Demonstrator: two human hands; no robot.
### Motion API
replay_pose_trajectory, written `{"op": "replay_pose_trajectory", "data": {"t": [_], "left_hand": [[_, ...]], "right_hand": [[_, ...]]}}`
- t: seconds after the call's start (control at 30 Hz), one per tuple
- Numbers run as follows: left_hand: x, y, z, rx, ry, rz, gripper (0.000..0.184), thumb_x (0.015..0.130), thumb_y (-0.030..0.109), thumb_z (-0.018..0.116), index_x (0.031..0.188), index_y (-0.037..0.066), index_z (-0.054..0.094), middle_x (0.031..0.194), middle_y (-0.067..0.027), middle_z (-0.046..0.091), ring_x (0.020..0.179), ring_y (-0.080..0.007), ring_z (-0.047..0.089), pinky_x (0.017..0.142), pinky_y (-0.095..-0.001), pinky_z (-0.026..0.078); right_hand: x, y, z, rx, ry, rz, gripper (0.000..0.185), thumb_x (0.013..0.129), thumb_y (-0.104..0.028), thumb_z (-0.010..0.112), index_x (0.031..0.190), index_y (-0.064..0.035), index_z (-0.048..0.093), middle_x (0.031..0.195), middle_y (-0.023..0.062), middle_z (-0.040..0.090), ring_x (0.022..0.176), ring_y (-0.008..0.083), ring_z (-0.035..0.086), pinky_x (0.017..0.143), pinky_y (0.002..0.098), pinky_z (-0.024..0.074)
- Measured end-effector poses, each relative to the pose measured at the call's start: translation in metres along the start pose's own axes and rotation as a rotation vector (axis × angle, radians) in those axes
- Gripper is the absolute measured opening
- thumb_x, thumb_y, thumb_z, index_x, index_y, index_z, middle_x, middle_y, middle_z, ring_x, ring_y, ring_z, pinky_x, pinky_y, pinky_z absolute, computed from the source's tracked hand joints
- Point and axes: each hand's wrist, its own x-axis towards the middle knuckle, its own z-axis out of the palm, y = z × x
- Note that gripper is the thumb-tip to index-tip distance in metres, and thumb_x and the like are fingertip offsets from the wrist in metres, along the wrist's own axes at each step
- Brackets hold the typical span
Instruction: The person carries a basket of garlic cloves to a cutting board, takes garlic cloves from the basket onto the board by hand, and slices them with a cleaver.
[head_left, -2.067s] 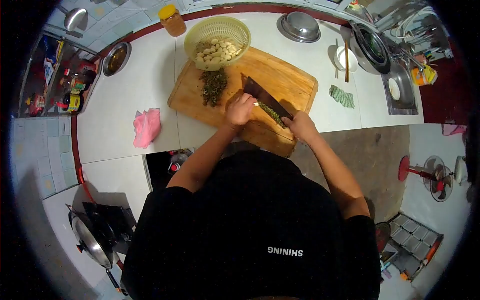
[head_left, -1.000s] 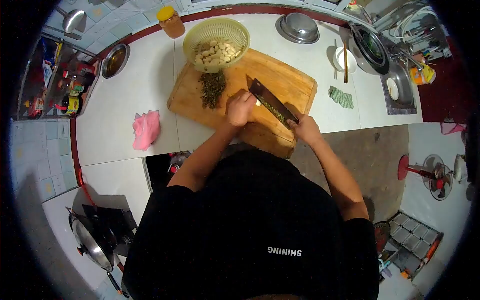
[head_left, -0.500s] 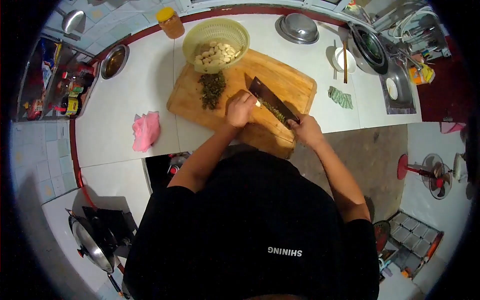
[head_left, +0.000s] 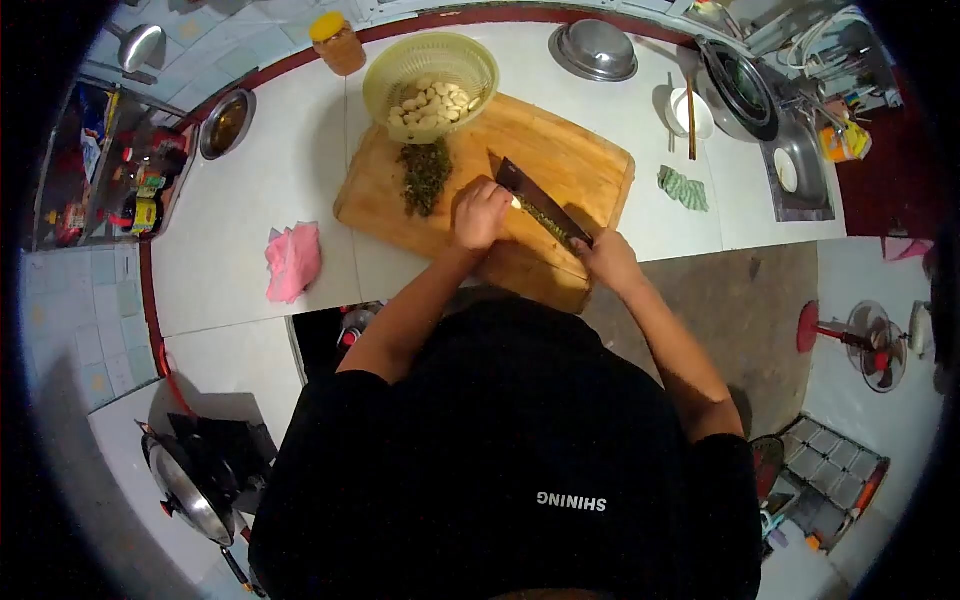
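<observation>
A wooden cutting board (head_left: 560,140) lies on the counter. My right hand (head_left: 610,262) is closed around the handle of a cleaver (head_left: 540,200), whose dark blade slants across the board with its edge down. Chopped green bits lie along the blade. My left hand (head_left: 482,214) rests on the board left of the blade, fingers curled at a small white garlic clove (head_left: 516,202). Behind it sits a heap of chopped dark green herbs (head_left: 427,178). A yellow colander (head_left: 385,85) with several pale cloves overlaps the board's far left edge.
A pink cloth (head_left: 293,262) lies on the counter at left; a yellow-lidded jar (head_left: 338,45) stands behind. Toward the right are a metal bowl (head_left: 594,50), a white bowl (head_left: 700,118) with chopsticks, a green striped cloth (head_left: 683,189) and the sink (head_left: 806,212).
The cleaver has tipped slightly, its blade now appearing narrower and more upright. My left hand stays at almost the same place by the clove.
</observation>
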Motion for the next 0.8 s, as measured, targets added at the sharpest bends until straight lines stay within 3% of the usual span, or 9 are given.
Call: {"op": "replay_pose_trajectory", "data": {"t": [0.23, 0.53, 0.7, 0.8], "left_hand": [[0.001, -0.004, 0.004, -0.024, 0.064, 0.034, 0.007, 0.079, 0.010, 0.064, 0.082, 0.010, 0.058, 0.086, -0.0060, 0.056, 0.084, -0.0290, 0.057, 0.072, -0.0402, 0.048], [0.002, -0.004, 0.002, -0.034, 0.076, 0.052, 0.008, 0.077, 0.008, 0.064, 0.082, 0.010, 0.057, 0.085, -0.0073, 0.055, 0.084, -0.0297, 0.057, 0.071, -0.0412, 0.048], [-0.002, -0.006, 0.006, -0.020, 0.048, 0.013, 0.008, 0.077, 0.009, 0.065, 0.081, 0.010, 0.057, 0.086, -0.0074, 0.056, 0.084, -0.0298, 0.058, 0.072, -0.0411, 0.048], [0.000, -0.006, 0.008, -0.030, 0.115, 0.073, 0.011, 0.077, 0.002, 0.063, 0.085, 0.007, 0.057, 0.085, -0.0108, 0.056, 0.079, -0.0330, 0.056, 0.067, -0.0408, 0.047]], "right_hand": [[-0.002, -0.009, -0.012, 0.046, -0.013, 0.033, 0.036, 0.089, -0.036, 0.059, 0.118, -0.0166, 0.062, 0.092, 0.0202, 0.066, 0.088, 0.0364, 0.064, 0.077, 0.0460, 0.0498], [0.001, -0.008, -0.008, -0.031, -0.038, -0.027, 0.048, 0.090, -0.035, 0.058, 0.135, -0.0213, 0.047, 0.100, 0.0199, 0.065, 0.095, 0.0367, 0.062, 0.081, 0.0462, 0.0487], [0.001, -0.004, 0.002, 0.001, -0.049, 0.024, 0.040, 0.089, -0.035, 0.058, 0.125, -0.0189, 0.056, 0.097, 0.0204, 0.065, 0.094, 0.0373, 0.062, 0.081, 0.0458, 0.0489], [0.008, 0.000, 0.003, -0.028, -0.057, 0.048, 0.037, 0.088, -0.036, 0.059, 0.120, -0.0163, 0.061, 0.095, 0.0210, 0.066, 0.093, 0.0375, 0.063, 0.080, 0.0455, 0.0492]]}}
